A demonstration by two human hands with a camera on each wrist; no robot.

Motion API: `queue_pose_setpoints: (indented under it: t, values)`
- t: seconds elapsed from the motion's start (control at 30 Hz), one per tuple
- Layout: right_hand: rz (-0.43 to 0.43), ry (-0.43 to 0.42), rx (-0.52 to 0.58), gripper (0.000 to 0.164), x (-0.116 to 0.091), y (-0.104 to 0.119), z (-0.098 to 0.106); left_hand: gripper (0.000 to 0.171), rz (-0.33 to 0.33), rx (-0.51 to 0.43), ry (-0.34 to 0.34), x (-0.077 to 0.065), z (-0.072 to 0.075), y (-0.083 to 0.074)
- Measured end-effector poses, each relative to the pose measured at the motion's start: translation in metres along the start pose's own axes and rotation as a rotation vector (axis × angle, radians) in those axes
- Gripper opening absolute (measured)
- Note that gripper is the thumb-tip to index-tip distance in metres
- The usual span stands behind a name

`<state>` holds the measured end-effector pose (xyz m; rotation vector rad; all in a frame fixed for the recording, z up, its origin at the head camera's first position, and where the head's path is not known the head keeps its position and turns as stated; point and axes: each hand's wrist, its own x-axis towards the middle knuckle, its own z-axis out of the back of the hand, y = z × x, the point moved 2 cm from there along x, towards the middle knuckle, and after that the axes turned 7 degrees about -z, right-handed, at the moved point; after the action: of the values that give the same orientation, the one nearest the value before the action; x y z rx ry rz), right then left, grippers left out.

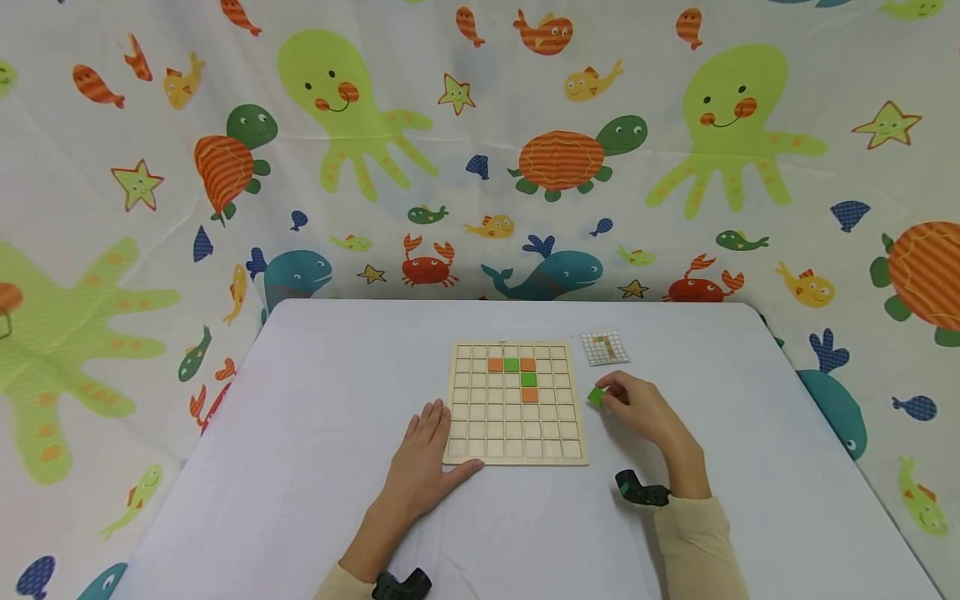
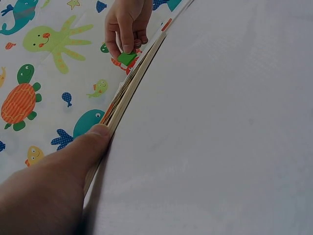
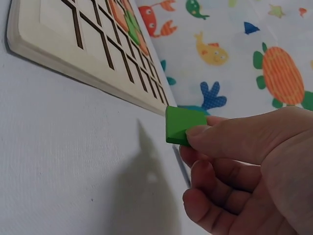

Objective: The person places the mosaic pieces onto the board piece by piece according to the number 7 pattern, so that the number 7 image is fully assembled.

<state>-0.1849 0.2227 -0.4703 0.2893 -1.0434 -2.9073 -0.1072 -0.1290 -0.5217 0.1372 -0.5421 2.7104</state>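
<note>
A square wooden grid board lies on the table, with orange and green square tiles set in some upper cells. My right hand pinches a green square tile between thumb and fingers, just off the board's right edge and above the table. The left hand rests along the board's lower left corner, its fingers straight at the left edge and the thumb by the front edge. In the left wrist view, that thumb touches the board's side.
Beyond the right hand lies a small printed pattern card with a coloured grid. A white cloth covers the table. Behind it hangs a curtain printed with sea animals. Each wrist wears a black camera mount.
</note>
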Motion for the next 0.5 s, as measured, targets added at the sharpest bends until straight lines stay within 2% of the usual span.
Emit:
queue_pose_setpoints:
  t: [0.5]
  values:
    - [0.046, 0.010, 0.006, 0.017, 0.004, 0.012, -0.014, 0.102, -0.004, 0.009, -0.003, 0.000, -0.001, 0.000]
